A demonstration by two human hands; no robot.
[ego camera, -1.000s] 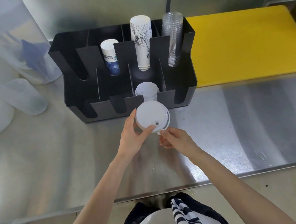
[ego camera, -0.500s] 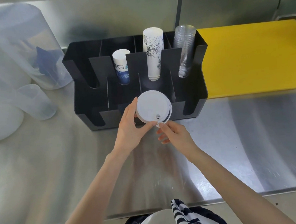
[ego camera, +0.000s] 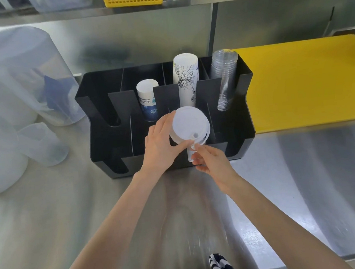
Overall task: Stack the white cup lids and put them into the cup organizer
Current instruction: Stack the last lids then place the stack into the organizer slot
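Two hands, one stack of lids (ego camera: pixel 189 126): left hand (ego camera: pixel 159 144) closed round it, right hand (ego camera: pixel 210 160) pinching its lower edge, over the organizer (ego camera: pixel 243 127) front-middle slot. Placing step; next, lower straight in.

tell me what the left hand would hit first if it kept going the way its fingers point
Probably the tall white paper cup stack in the black plastic cup organizer; the left hand points up-right behind the white lids. Depth unclear.

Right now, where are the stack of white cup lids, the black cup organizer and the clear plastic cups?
stack of white cup lids (ego camera: pixel 187 125), head view, top face.
black cup organizer (ego camera: pixel 101 139), head view, left wall.
clear plastic cups (ego camera: pixel 224 78), head view, mid-stack.
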